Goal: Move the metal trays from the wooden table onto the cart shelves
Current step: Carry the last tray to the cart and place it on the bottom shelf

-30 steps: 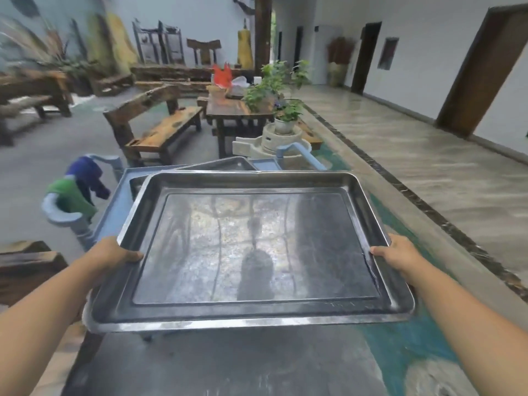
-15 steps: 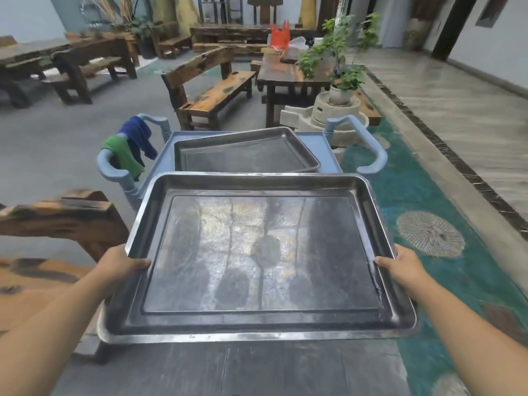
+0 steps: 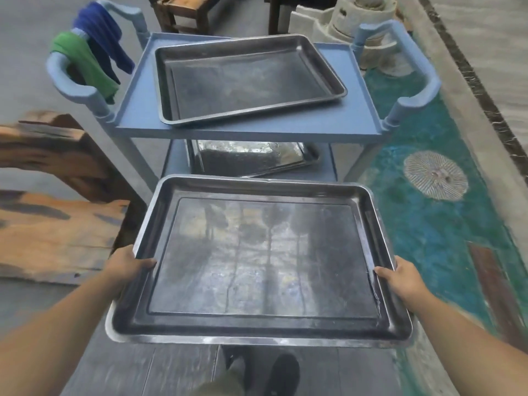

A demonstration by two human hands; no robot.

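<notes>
Carrying a metal tray to the cart, not yet shelved.

The tray (image 3: 258, 261) fills the lower centre, left hand (image 3: 125, 265) and right hand (image 3: 404, 281) clamped on its side rims; the cart (image 3: 354, 121) above already holds two trays (image 3: 245, 78), so it likely needs a free shelf or stacking.

Trays (image 3: 263, 261) shiny scuffed metal; cart (image 3: 137, 110) matt blue plastic.

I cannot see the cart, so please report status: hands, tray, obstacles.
Left hand and right hand grip large rectangular metal tray. Blue plastic cart: top tray, lower tray already there.
</notes>
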